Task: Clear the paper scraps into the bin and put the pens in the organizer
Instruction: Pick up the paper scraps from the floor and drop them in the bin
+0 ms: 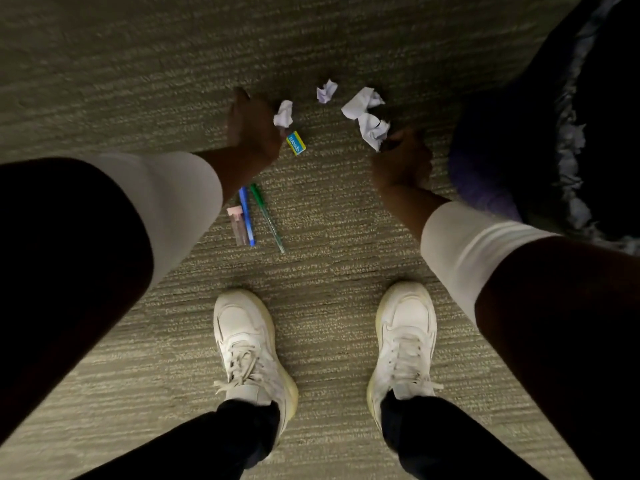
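Observation:
I look straight down at a grey-green carpet. My left hand (251,128) pinches a small crumpled white paper scrap (284,113). My right hand (401,157) grips the near end of a large crumpled paper (367,117). Another small crumpled scrap (326,91) lies loose on the carpet between them, farther away. A blue pen (247,216) and a green pen (267,218) lie side by side below my left wrist, next to a clear pink-capped item (237,223). A bin lined with a dark bag (568,140) stands at the right, with paper showing at its rim.
A small yellow and blue eraser box (296,142) lies by my left hand. My two white sneakers (249,344) stand on the carpet below the pens. No organizer is in view.

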A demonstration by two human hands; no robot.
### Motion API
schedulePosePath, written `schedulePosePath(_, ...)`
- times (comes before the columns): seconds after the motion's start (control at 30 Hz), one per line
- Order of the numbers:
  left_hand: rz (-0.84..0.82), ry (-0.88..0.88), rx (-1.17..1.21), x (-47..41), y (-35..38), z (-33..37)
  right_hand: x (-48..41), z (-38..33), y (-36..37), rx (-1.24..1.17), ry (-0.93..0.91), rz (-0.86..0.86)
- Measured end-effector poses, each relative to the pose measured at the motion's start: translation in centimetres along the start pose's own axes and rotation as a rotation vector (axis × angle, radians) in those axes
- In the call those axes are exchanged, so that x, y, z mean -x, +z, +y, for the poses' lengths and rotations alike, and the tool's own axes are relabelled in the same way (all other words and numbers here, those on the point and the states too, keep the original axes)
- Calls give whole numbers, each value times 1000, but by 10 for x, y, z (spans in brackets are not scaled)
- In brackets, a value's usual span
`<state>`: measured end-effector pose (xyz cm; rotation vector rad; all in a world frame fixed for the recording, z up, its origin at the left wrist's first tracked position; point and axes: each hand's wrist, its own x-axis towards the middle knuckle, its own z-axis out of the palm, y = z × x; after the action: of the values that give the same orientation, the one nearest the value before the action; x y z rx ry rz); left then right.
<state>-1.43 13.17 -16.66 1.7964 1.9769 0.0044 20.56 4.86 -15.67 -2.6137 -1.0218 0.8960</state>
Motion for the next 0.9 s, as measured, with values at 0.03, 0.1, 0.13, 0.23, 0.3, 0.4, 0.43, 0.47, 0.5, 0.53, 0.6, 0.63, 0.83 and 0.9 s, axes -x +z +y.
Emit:
schedulePosePath(0.03, 0, 19, -36, 1, -1, -1, 3, 1, -3, 4, -26, 29)
schedulePosePath(0.1, 15, 64, -80, 7, -7, 4, 6, 4, -9, 32, -129, 82)
schedulePosePath(0.13, 26, 81, -95, 9, -9, 6, 7, 4, -11, 36, -190, 106)
schedulePosePath(0.23, 91, 205, -104, 12, -17, 14, 3, -1, -11, 17, -290, 126)
schedulePosePath(0.3, 93, 341, -57, 12, -22, 25, -2, -10, -8, 12, -319, 104)
schedulePosePath(0.4, 44, 525, -40, 6, -21, 48, -7, -22, -1, 78, -378, 51)
schedulePosePath(0.43, 15, 551, -69, 3, -20, 55, -9, -25, 2, 105, -391, 41)
schedulePosePath(0.47, -9, 574, -114, -3, -17, 59, -12, -27, 3, 124, -399, 42)
schedulePosePath(0.5, -33, 594, -158, -7, -14, 63, -15, -28, 5, 140, -408, 52)
schedulePosePath(0.53, -70, 605, -197, -11, -11, 65, -17, -28, 5, 175, -421, 66)
schedulePosePath(0.6, -112, 643, -282, -13, -6, 64, -20, -25, 5, 294, -450, 119)
schedulePosePath(0.63, -116, 666, -314, -13, -5, 62, -21, -24, 6, 348, -474, 152)
schedulePosePath(0.83, -129, 701, -286, 1, -4, 65, -22, -30, 10, 407, -611, 87)
schedulePosePath(0.9, -123, 707, -277, 5, -4, 68, -22, -29, 14, 454, -698, 84)
